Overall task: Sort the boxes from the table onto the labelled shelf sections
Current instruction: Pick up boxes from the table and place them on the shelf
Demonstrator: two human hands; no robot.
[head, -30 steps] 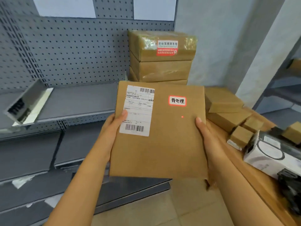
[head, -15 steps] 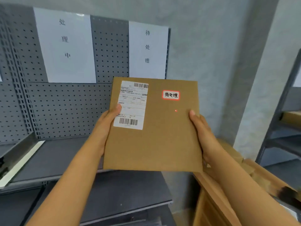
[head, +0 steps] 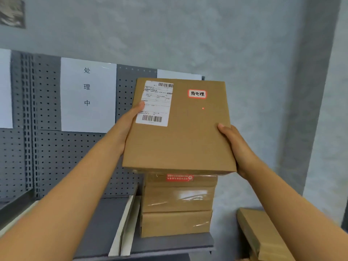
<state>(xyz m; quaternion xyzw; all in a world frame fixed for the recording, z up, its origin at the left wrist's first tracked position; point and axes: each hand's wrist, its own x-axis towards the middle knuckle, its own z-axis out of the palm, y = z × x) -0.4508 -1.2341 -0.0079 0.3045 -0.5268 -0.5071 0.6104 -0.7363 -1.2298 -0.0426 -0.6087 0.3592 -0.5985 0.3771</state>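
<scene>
Above the stack of boxes point(head: 178, 206) at the shelf's point(head: 105, 219) right end, a labelled box point(head: 180, 136) is held.
Left hand point(head: 128, 125) and right hand point(head: 237, 146) clamp its side edges, thumbs on top.

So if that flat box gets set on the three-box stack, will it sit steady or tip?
Probably steady: the flat box looks rigid, keeping shape between left hand and right hand. It looks wider than the stack, so it may overhang. The stack's glossy tape might let it slide.
</scene>
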